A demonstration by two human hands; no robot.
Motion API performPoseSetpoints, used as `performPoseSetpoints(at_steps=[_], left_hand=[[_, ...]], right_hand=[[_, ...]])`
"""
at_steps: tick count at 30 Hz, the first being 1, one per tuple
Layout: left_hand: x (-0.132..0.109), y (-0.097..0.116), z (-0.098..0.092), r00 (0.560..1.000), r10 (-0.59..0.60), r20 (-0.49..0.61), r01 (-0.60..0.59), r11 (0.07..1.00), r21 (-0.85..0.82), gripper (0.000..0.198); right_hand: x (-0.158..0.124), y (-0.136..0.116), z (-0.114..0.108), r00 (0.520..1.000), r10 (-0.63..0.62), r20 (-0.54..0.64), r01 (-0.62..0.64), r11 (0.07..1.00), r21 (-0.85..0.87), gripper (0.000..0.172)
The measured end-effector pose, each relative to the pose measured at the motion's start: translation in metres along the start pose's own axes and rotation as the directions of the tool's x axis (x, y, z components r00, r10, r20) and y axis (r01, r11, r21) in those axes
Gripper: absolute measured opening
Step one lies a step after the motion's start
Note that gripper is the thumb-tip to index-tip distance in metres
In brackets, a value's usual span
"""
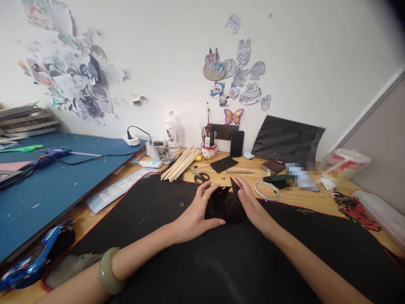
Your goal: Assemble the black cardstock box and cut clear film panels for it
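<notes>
A piece of black card (221, 207), folded into a shallow box shape with upright sides, stands on the black mat between my hands. My left hand (196, 213), with a ring on one finger, curves round its left side, thumb along the near edge. Against the outside of the raised right panel press the fairly straight fingers of my right hand (255, 209); part of its grip is hidden. Just beyond the card lie black-handled scissors (201, 176), a wooden pencil-like stick (238, 172) and a flat black card piece (224, 164).
Wooden sticks (181, 164) lie behind my left hand, near a water bottle (172, 131) and a pen cup (209, 148). A white tape roll (267, 191) rests beyond my right hand. A blue board (95, 169) covers the left side, with a blue tool (34, 259) nearer me.
</notes>
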State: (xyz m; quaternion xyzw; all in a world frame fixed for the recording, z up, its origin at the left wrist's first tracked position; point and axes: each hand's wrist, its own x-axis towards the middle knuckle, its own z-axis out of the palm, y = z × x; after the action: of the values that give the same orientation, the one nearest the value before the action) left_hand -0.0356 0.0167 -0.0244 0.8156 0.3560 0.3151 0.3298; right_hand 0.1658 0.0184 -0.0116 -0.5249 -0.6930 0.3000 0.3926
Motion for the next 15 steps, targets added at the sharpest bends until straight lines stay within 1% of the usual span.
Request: performPoseSetpoints(at_steps=[2, 3, 6, 8, 10, 12, 15], left_hand=[[-0.001, 0.003, 0.001, 1.000, -0.008, 0.009, 0.008, 1.000, 0.002, 0.084], [-0.001, 0.004, 0.001, 1.000, -0.011, 0.005, 0.011, 1.000, 0.002, 0.087], [-0.001, 0.006, 0.002, 0.999, -0.016, -0.031, 0.016, 1.000, 0.009, 0.093], [-0.001, 0.005, 0.002, 0.998, -0.016, -0.059, 0.017, 1.000, 0.017, 0.093], [-0.002, 0.005, 0.001, 0.998, -0.002, -0.063, 0.004, 1.000, 0.026, 0.088], [-0.002, 0.005, 0.001, 0.999, 0.013, -0.033, -0.012, 0.999, 0.035, 0.077], [-0.002, 0.004, 0.000, 1.000, 0.014, -0.001, -0.014, 0.999, 0.047, 0.063]], right_hand=[[-0.002, -0.003, 0.013, 0.997, 0.063, -0.033, -0.061, 0.996, 0.061, 0.057], [-0.001, -0.005, 0.018, 0.997, 0.073, -0.035, -0.070, 0.994, 0.079, 0.056], [0.001, -0.010, 0.026, 0.998, 0.048, -0.032, -0.045, 0.995, 0.087, 0.057], [0.001, -0.011, 0.027, 0.999, 0.035, -0.019, -0.034, 0.996, 0.086, 0.056], [0.000, -0.010, 0.027, 0.999, 0.032, 0.004, -0.032, 0.995, 0.089, 0.053], [-0.001, -0.009, 0.027, 1.000, 0.013, 0.022, -0.015, 0.997, 0.078, 0.050], [-0.003, -0.009, 0.025, 0.999, -0.029, 0.042, 0.027, 0.999, 0.044, 0.050]])
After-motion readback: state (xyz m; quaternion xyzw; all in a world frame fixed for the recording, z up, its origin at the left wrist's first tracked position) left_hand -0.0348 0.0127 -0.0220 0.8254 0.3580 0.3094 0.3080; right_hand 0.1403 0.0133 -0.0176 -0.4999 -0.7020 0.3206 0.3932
